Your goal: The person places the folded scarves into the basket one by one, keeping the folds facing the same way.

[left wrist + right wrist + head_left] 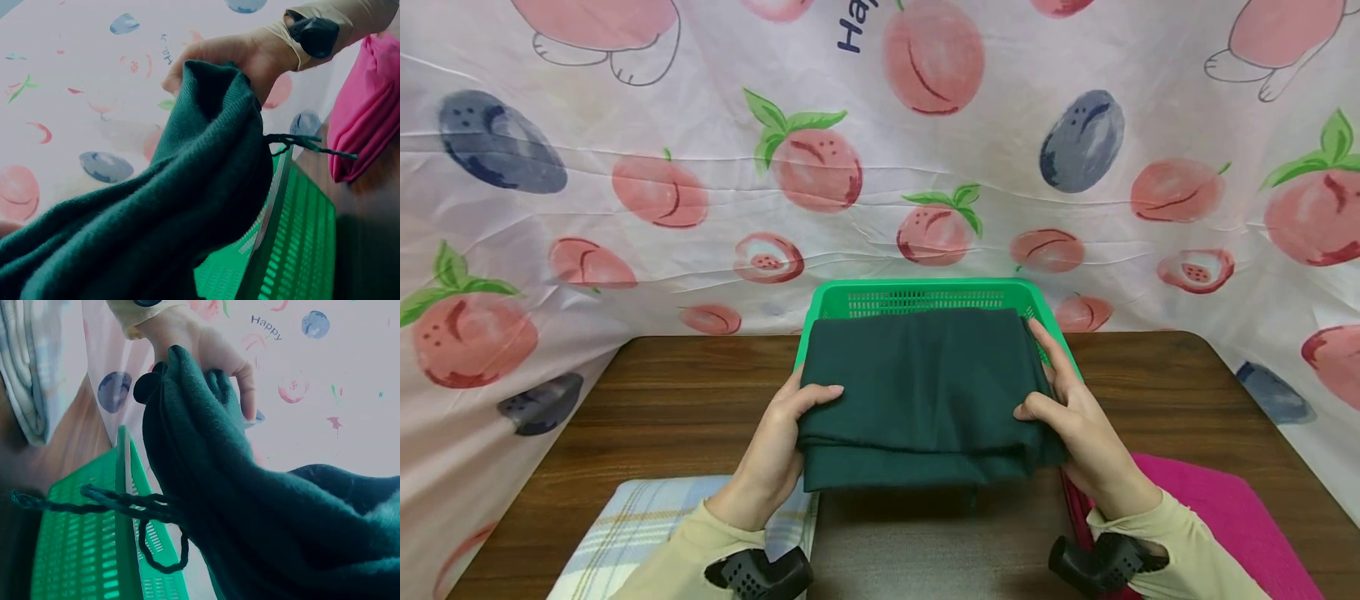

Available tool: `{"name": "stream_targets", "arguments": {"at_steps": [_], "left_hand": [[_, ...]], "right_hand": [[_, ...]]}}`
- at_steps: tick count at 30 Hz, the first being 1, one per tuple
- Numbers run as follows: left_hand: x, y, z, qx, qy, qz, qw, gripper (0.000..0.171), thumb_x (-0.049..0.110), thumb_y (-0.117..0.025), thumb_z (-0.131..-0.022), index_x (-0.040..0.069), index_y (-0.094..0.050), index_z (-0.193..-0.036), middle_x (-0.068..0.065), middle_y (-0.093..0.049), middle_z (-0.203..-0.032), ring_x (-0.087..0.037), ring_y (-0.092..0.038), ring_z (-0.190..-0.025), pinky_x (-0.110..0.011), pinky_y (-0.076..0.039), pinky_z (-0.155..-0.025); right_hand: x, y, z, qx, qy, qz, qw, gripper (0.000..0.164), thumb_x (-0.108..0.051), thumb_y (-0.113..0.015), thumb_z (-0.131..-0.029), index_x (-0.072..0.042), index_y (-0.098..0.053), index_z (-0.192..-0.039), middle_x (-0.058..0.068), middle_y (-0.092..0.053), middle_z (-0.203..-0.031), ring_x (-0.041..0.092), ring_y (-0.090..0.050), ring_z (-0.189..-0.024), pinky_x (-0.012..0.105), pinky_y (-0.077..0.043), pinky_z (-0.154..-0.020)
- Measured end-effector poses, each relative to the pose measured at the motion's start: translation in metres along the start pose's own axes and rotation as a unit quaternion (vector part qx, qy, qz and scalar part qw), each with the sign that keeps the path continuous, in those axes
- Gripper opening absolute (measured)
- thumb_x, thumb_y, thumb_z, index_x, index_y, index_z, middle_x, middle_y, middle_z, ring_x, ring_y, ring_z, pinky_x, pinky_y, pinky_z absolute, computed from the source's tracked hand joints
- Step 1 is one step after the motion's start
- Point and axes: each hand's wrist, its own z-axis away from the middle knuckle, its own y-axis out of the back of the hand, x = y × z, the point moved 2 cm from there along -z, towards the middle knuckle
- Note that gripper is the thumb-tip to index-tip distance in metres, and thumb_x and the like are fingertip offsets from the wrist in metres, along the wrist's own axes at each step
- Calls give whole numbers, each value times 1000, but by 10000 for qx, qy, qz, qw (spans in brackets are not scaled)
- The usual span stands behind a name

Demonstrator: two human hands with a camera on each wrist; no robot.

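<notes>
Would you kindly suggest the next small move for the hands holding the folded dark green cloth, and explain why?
I would probably ease the folded dark green cloth forward and down into the perforated green plastic basket, since the left hand and right hand hold it by opposite ends, higher than the basket's rim.

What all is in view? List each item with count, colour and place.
Folded cloth: 1, dark green, held between both hands
Strings: several strands, green, hanging from that cloth
Basket: 1, green, far side of table
Plaid cloth: 1, blue-white, table's left
Pink cloth: 1, bright pink, table's right
Table: 1, brown, below everything
Sheet: 1, white with fruit prints, behind table
Wrist cameras: 2, black, one per wrist
Sleeves: 2, pale yellow, both arms
Left hand: 1, bare, gripping cloth's left edge
Right hand: 1, bare, gripping its right edge
</notes>
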Motion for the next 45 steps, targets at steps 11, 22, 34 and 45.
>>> {"name": "stream_targets", "arguments": {"at_steps": [11,22,34,45], "left_hand": [[1,7,-19,-269,-319,48,9991,56,10,-19,-89,14,-19,-145,0,-27,-143,-15,-38,-114,-29,-35,-97],[8,8,-36,273,-192,-260,9991,65,4,-28,-86,26,-21,-147,3,-28,-145,-20,-37,-119,-33,-35,-97],[15,7,-51,320,-790,-427,9954,63,-5,-31,-86,21,-27,-144,0,-33,-143,-18,-35,-126,-37,-34,-101],[4,9,-60,382,-543,-585,9961,67,-8,-34,-87,20,-20,-147,-4,-33,-147,-17,-33,-132,-41,-29,-109]], "right_hand": [[-4,5,-21,127,-216,92,9996,86,9,-46,-80,-31,-10,-148,2,-41,-130,10,-56,-105,26,-54,-76],[-16,5,-39,263,-42,210,9994,90,12,-48,-78,-31,-11,-148,2,-39,-134,11,-51,-109,23,-52,-79],[-20,8,-55,233,286,221,9991,92,17,-46,-78,-33,-11,-147,5,-26,-149,16,-41,-122,22,-50,-87],[-1,14,-65,353,34,406,9985,94,15,-48,-76,-32,-9,-148,4,-36,-136,11,-51,-109,23,-52,-81]]}}
